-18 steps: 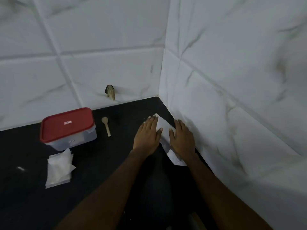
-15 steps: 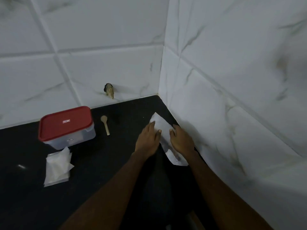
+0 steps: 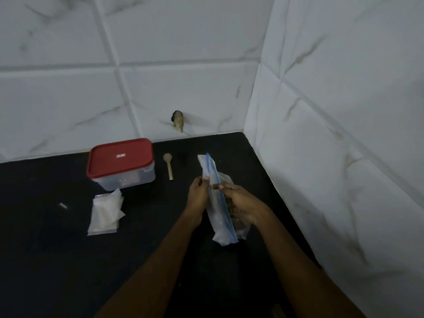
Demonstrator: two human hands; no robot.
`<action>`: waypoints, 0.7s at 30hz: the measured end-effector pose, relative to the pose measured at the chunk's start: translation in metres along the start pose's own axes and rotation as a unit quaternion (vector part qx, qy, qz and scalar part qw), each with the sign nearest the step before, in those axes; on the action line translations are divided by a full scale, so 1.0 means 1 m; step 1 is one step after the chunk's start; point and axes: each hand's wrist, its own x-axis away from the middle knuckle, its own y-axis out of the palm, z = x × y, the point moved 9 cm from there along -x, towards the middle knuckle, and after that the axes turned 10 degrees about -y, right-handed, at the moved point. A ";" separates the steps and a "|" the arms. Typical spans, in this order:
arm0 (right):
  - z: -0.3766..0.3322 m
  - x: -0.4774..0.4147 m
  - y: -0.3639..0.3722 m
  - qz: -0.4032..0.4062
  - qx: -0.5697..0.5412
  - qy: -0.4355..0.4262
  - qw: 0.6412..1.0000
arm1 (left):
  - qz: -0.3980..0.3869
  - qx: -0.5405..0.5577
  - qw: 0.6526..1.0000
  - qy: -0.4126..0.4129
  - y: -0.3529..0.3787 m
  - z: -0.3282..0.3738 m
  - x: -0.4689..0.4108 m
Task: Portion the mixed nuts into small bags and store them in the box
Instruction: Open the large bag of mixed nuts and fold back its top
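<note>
A large clear zip bag with a blue seal strip stands on edge on the black counter, with brownish nuts dimly visible inside. My left hand pinches the bag's top edge from the left. My right hand pinches the blue strip from the right. A clear box with a red lid stands shut at the back left. A pile of small clear bags lies in front of the box. A small wooden spoon lies between the box and the zip bag.
White marble-look tiled walls close the counter at the back and right, forming a corner. A dark hole with a stub shows low in the back wall. A small pale scrap lies on the counter at the left.
Both hands lay flat on the bag against the right wall before. Now they have pulled it away from the wall, stood it on edge and pinch its sealed top.
</note>
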 end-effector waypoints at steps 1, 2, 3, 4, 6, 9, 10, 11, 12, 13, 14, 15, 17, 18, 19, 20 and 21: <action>-0.003 0.000 0.007 -0.004 0.019 0.004 1.000 | 0.004 0.018 1.000 0.001 -0.011 0.004 0.003; -0.006 0.000 0.013 -0.005 0.036 -0.003 0.999 | 0.009 0.032 0.999 0.001 -0.022 0.008 0.006; -0.011 -0.001 0.019 -0.002 0.048 -0.019 0.999 | 0.007 0.046 0.999 0.005 -0.032 0.014 0.011; -0.017 -0.002 0.027 0.002 0.050 -0.040 0.998 | 0.006 0.049 0.999 0.011 -0.042 0.020 0.013; -0.031 -0.002 0.042 0.019 0.040 -0.086 0.995 | 0.003 0.039 0.999 0.022 -0.059 0.029 0.016; -0.047 0.003 0.060 0.058 0.014 -0.123 0.991 | -0.032 0.027 0.999 0.032 -0.077 0.040 0.018; -0.054 0.005 0.063 0.078 0.004 -0.135 0.988 | -0.037 0.016 0.998 0.038 -0.083 0.043 0.017; -0.060 0.007 0.064 0.101 -0.002 -0.146 0.984 | -0.038 0.002 0.998 0.043 -0.088 0.047 0.018; -0.068 0.010 0.066 0.121 -0.012 -0.159 0.980 | -0.029 -0.014 0.998 0.053 -0.094 0.051 0.017; -0.075 0.013 0.068 0.136 -0.022 -0.171 0.976 | -0.016 -0.022 0.997 0.068 -0.101 0.056 0.018; -0.082 0.015 0.070 0.146 -0.038 -0.183 0.971 | 0.003 -0.033 0.994 0.100 -0.107 0.063 0.018; -0.088 0.017 0.072 0.152 -0.046 -0.194 0.968 | 0.028 -0.046 0.989 0.136 -0.114 0.072 0.021; -0.101 0.021 0.076 0.157 -0.022 -0.197 0.967 | 0.041 -0.066 0.982 0.172 -0.118 0.084 0.026; -0.107 0.024 0.079 0.156 0.003 -0.196 0.968 | 0.016 -0.068 0.984 0.166 -0.114 0.088 0.028; -0.113 0.025 0.083 0.150 0.030 -0.197 0.968 | -0.018 -0.071 0.985 0.153 -0.107 0.093 0.033; -0.118 0.027 0.087 0.140 0.052 -0.202 0.968 | -0.047 -0.077 0.985 0.147 -0.101 0.098 0.036; -0.123 0.027 0.090 0.135 0.067 -0.209 0.966 | -0.060 -0.084 0.983 0.152 -0.097 0.105 0.040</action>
